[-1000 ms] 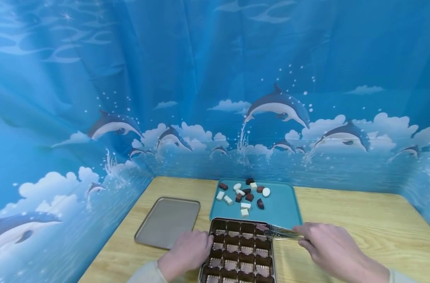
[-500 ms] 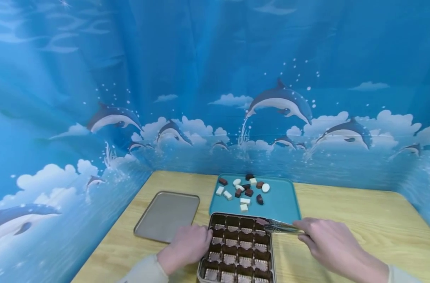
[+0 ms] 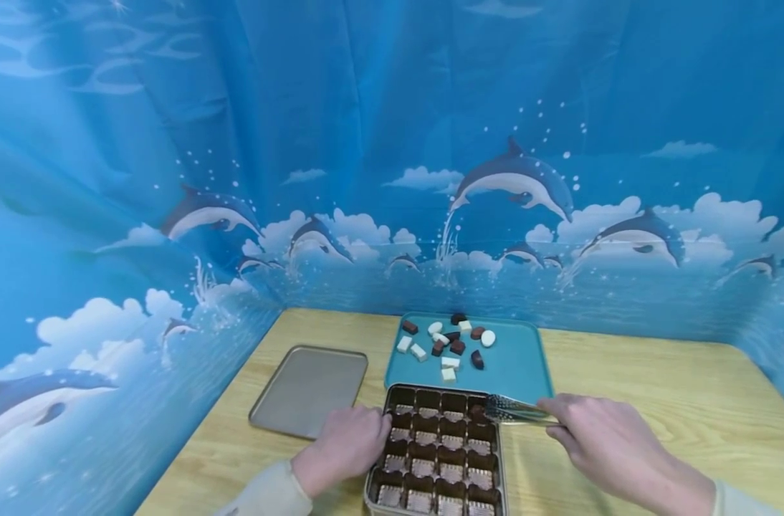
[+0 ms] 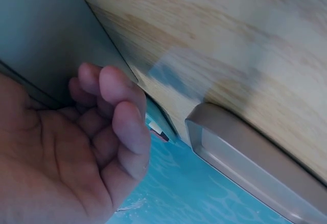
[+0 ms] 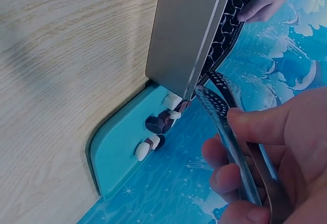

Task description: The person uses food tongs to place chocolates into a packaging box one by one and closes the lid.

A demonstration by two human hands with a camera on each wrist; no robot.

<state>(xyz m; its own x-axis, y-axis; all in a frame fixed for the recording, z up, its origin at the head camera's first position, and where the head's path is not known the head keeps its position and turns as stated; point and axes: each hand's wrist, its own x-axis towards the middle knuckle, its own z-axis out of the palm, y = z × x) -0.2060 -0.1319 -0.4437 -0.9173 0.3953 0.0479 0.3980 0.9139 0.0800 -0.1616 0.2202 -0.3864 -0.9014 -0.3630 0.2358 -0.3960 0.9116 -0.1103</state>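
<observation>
The tin box holds a dark brown insert split into square compartments. My left hand holds its left edge, the thumb over the rim; in the left wrist view the fingers are curled beside the tin's wall. With thumb and fingers my right hand grips metal tongs with perforated ends. Their tips reach into the back right compartment, where a brown chocolate lies low. In the right wrist view the tong tips stand slightly apart; the chocolate between them is hidden there.
Behind the box a teal tray carries several white and brown chocolates. A shallow grey metal lid lies left of the box on the wooden table. A blue dolphin-print sheet surrounds the table.
The chocolate at the tong tips has gone down from rim height into the back right compartment. My left hand keeps its place on the box. The head view has shifted slightly.
</observation>
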